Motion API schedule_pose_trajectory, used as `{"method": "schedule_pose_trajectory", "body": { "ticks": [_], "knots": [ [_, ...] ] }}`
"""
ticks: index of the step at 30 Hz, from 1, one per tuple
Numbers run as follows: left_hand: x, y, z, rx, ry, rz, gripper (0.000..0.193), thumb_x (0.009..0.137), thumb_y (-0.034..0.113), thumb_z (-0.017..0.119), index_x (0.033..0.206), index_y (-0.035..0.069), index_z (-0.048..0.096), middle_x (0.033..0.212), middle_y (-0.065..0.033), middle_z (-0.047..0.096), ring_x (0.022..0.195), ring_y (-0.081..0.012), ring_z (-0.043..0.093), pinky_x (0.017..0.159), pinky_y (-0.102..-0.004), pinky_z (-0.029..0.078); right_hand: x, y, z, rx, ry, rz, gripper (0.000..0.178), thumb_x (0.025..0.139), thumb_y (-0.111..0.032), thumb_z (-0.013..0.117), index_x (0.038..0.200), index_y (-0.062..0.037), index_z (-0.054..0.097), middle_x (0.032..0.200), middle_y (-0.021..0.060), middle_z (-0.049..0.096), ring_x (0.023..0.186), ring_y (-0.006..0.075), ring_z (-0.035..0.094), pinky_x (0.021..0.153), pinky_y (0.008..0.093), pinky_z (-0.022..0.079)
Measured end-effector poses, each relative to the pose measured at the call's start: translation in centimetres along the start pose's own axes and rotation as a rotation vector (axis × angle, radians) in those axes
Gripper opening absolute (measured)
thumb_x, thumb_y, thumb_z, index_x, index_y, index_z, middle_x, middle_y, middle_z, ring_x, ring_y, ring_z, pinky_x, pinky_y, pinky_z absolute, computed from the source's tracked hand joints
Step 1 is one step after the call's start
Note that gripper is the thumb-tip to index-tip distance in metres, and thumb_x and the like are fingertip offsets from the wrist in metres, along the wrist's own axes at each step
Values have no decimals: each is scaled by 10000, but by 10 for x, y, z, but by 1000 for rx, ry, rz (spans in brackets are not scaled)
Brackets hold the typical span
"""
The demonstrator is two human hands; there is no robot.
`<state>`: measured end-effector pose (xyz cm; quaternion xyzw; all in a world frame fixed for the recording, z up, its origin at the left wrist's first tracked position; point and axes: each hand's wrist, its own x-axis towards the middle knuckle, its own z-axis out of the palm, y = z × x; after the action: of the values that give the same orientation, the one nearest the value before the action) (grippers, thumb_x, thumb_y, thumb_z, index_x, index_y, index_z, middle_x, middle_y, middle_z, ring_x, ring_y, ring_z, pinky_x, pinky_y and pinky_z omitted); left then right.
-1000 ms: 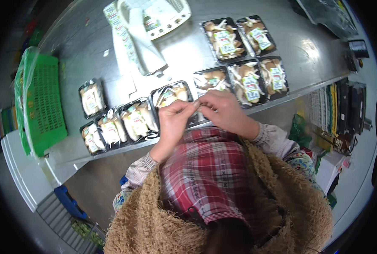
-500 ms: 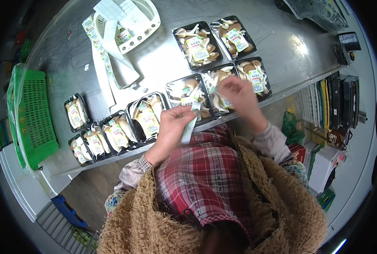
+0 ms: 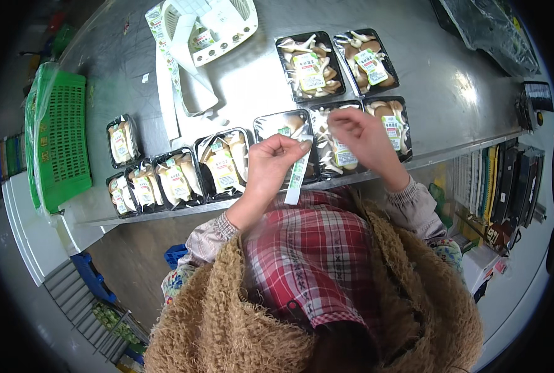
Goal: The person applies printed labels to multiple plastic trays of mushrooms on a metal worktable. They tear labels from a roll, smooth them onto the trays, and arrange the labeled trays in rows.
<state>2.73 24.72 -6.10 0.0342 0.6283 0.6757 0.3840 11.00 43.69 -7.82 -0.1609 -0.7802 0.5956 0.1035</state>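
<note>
My left hand (image 3: 269, 169) pinches a narrow strip of labels (image 3: 297, 177) between thumb and finger. The strip hangs down over the front edge of the metal table, partly covering a black tray of mushrooms (image 3: 283, 124) behind it. My right hand (image 3: 367, 142) hovers over or touches the neighbouring film-wrapped mushroom tray (image 3: 339, 155), which bears a printed label. Its fingers are curled and slightly blurred, and their tips hide whatever may be between them. Just right of that hand lies another labelled mushroom tray (image 3: 391, 124).
Two more mushroom trays (image 3: 310, 68) (image 3: 367, 62) lie farther back. At left sit several trays of pale mushrooms (image 3: 176, 180) along the front edge. A white basket (image 3: 242, 38) with trailing label strips stands behind, a green crate (image 3: 62, 137) at far left.
The whole view has shifted, so table things appear farther right. The label strip now hangs more to the right over its tray. A small pale-green piece near my right fingertips no longer shows.
</note>
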Motion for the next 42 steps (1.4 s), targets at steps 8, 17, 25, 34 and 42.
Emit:
{"method": "schedule_pose_trajectory", "body": {
  "ticks": [8, 17, 25, 34, 42],
  "knots": [
    [11, -10, 2, 36, -104, 215, 83, 827, 72, 718, 866, 7, 685, 1012, -44, 626, 817, -62, 569, 720, -201, 477, -13, -26, 16, 312, -181, 188, 188, 874, 6, 570, 1052, 34, 621, 842, 51, 652, 725, 64, 594, 618, 192, 473],
    [10, 2, -1, 509, -221, 408, 78, 788, 73, 732, 840, 19, 710, 780, -68, 668, 676, -139, 616, 600, -266, 486, -18, -23, 4, 67, -209, 11, 119, 819, -29, 618, 923, 11, 660, 746, 59, 614, 622, 90, 552, 555, 235, 434],
    [6, 16, 24, 538, -312, 35, 141, 784, 106, 737, 840, -20, 710, 747, -53, 639, 671, -109, 561, 622, -251, 438, -33, -23, -15, -126, -163, -65, 34, 748, -72, 661, 752, -50, 635, 669, 39, 589, 520, 200, 563, 479, 290, 431],
    [12, 2, 29, 585, -386, 105, 102, 780, 64, 748, 837, -12, 710, 755, -55, 644, 669, -91, 609, 599, -231, 486, -33, -9, -60, -61, 165, 91, 43, 824, -49, 640, 791, -33, 618, 675, -12, 609, 594, 27, 520, 524, 216, 427],
    [16, 16, 35, 603, -306, 221, 115, 763, 66, 757, 835, -8, 704, 719, -54, 628, 630, -109, 608, 569, -240, 477, -20, -17, -53, -32, -111, 70, 207, 818, -129, 689, 992, -19, 668, 788, 67, 655, 686, 115, 613, 613, 248, 498]
  ]
}}
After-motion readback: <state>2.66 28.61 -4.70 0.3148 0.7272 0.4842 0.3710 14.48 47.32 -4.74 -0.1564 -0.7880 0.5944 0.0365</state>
